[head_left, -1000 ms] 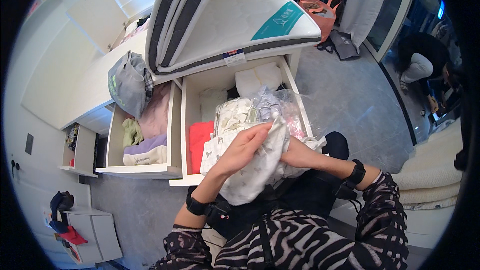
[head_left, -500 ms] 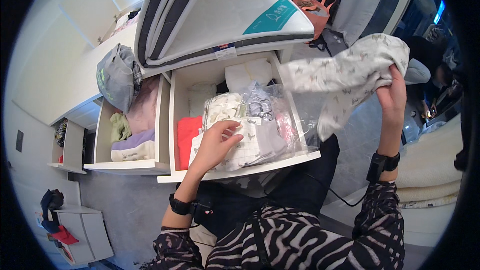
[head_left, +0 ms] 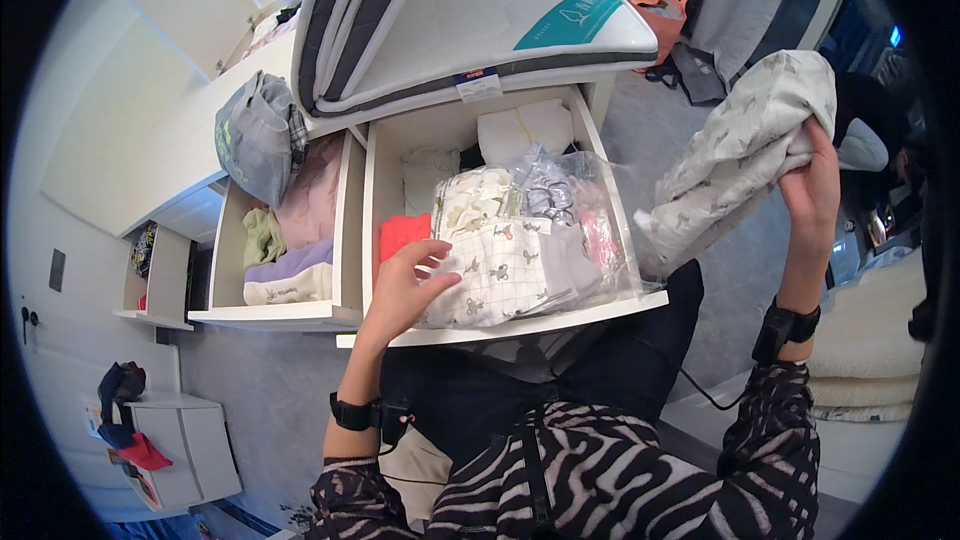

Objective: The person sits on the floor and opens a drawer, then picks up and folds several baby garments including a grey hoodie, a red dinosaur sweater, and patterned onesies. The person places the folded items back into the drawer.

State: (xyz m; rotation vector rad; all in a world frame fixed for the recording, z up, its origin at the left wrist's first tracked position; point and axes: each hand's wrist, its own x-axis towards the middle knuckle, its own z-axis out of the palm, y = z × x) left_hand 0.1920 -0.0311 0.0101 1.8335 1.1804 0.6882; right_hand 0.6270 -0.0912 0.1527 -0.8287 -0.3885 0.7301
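The right hand [head_left: 812, 180] pinches between its fingers a soft, white, grey-printed cloth [head_left: 745, 140] drooping leftward from them, whose loose end could snag the open white drawer [head_left: 570, 319] if swung low, while the left hand [head_left: 397, 290], fingers loosely spread, sits beside folded white grid-patterned fabric [head_left: 490, 275].
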